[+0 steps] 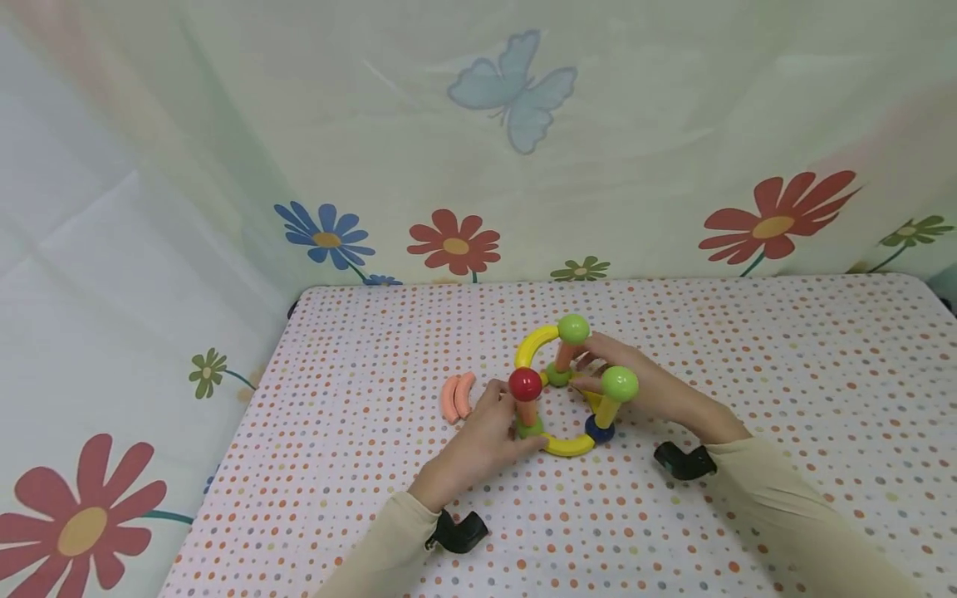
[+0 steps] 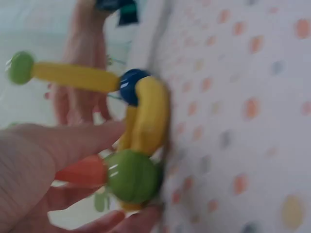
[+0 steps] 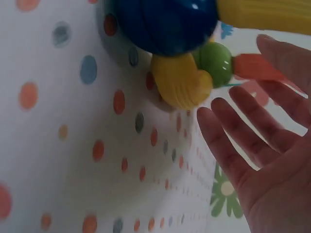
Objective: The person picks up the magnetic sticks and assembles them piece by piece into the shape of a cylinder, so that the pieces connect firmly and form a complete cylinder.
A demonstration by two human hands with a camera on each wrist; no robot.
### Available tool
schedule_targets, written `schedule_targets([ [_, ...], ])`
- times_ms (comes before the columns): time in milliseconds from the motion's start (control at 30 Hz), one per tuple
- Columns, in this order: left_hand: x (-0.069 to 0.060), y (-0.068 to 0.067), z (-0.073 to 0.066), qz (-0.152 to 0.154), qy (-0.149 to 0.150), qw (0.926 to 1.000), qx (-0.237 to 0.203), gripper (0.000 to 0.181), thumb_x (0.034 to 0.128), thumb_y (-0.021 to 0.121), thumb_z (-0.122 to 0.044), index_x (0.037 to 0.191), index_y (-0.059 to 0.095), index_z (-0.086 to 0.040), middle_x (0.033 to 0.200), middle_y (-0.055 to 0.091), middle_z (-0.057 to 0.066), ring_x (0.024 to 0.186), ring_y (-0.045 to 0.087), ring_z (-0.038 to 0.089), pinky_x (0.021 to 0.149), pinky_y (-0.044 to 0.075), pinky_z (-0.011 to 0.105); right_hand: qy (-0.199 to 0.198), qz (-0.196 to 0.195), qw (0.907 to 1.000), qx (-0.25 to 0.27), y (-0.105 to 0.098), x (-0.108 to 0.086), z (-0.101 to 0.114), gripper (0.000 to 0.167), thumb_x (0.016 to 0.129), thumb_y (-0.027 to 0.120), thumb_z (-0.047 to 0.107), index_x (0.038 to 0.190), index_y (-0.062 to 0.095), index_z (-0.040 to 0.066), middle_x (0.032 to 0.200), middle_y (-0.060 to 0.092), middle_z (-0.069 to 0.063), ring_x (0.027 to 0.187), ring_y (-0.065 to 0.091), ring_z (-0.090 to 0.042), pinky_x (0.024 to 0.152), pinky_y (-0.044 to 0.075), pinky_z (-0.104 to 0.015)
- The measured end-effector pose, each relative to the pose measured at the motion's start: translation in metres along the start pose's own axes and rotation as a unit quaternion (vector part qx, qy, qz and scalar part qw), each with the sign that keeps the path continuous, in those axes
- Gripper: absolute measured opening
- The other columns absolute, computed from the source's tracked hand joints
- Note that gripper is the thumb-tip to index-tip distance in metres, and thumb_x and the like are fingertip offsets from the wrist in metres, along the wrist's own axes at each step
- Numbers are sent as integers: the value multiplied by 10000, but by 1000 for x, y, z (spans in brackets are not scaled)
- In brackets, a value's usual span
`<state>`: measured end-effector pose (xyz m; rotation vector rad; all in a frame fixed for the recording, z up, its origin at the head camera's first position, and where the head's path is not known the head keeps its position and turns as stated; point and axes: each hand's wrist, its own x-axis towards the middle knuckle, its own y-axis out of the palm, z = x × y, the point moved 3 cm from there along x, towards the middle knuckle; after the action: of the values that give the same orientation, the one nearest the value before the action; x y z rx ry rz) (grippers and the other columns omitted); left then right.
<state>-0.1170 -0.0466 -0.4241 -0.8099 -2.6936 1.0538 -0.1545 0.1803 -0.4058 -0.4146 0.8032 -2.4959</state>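
A toy frame of balls and rods stands on the table, with yellow curved rods (image 1: 568, 447) along its base. Three uprights rise from it, topped by a red ball (image 1: 525, 384), a far green ball (image 1: 573, 329) and a near-right green ball (image 1: 620, 384). Beneath the near-right upright sits a dark blue ball (image 1: 600, 430). My left hand (image 1: 478, 436) grips the frame's left corner, thumb and fingers around the lower green ball (image 2: 131, 175) and orange rod (image 2: 85, 171). Fingers spread, my right hand (image 1: 643, 378) is beside the right side, holding nothing.
Two pinkish-orange curved rods (image 1: 449, 399) lie side by side left of the frame. A dotted cloth (image 1: 359, 432) covers the table. Behind its far edge hangs a flowered curtain (image 1: 635, 199). Black wrist cameras (image 1: 684, 461) jut from both sleeves.
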Motion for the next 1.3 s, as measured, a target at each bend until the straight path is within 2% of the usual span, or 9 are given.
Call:
schedule_targets([
  [67,-1,5,0,-258,53,9992,313,207,943,807,-171,960,625,-73,1245,503,110,1153,507,216,856,471,269,-21,53,9999,92,9,9,-1,128,1025,667,78,1146,631,57,1185,668,-123,1131,643,-365,931,542,-566],
  [167,-2,9,-1,-504,123,9963,682,189,955,790,-149,1018,648,-42,1233,526,126,1044,539,197,833,480,267,148,156,9997,74,15,18,-3,38,1062,605,93,1059,604,55,1210,684,-175,1167,648,-401,957,540,-578],
  [333,-1,11,-1,-526,184,9955,762,184,958,788,-145,1055,666,-48,1196,536,102,919,506,144,772,472,222,316,362,9988,-3,18,23,-4,47,1069,586,81,1044,572,44,1197,696,-184,1116,665,-339,950,549,-499],
  [467,0,12,-2,-586,224,9950,772,184,941,807,-141,1016,661,-57,1184,535,94,917,501,134,743,460,201,268,395,9988,-144,17,23,-4,39,1072,578,76,1070,574,37,1138,692,-140,985,640,-241,865,539,-394],
  [567,0,12,-2,-624,213,9945,817,200,941,809,-148,1036,668,-43,1190,535,98,905,500,131,733,452,195,270,406,9984,-274,17,25,-6,42,1069,589,75,1065,583,34,1158,702,-136,1001,656,-233,875,552,-388],
  [700,0,12,-1,-625,161,9951,749,227,939,812,-153,1056,681,-9,1201,536,108,865,500,124,704,448,190,281,424,9981,-338,18,28,-10,51,1052,624,76,1046,587,42,1191,718,-152,1078,689,-272,933,567,-427],
  [967,4,6,2,-531,11,9980,346,147,956,777,-89,992,636,-70,1152,537,76,870,502,139,676,453,189,442,370,9979,-311,14,18,-15,48,1030,669,92,1027,627,69,1153,714,-116,1036,684,-249,889,565,-423],
  [1167,14,0,7,-500,-16,9985,217,145,956,771,-64,983,629,-59,1066,568,62,891,511,157,704,461,200,724,327,9964,-303,9,3,-20,36,1032,669,98,999,661,84,1145,695,-81,1006,668,-201,883,566,-410],
  [1300,25,-5,9,-504,-25,9987,56,162,945,783,-56,1053,666,-25,1107,635,94,954,601,187,791,527,219,762,187,9957,-501,8,-10,-18,25,1015,692,89,1007,667,86,1144,698,-97,982,685,-198,854,587,-406],
])
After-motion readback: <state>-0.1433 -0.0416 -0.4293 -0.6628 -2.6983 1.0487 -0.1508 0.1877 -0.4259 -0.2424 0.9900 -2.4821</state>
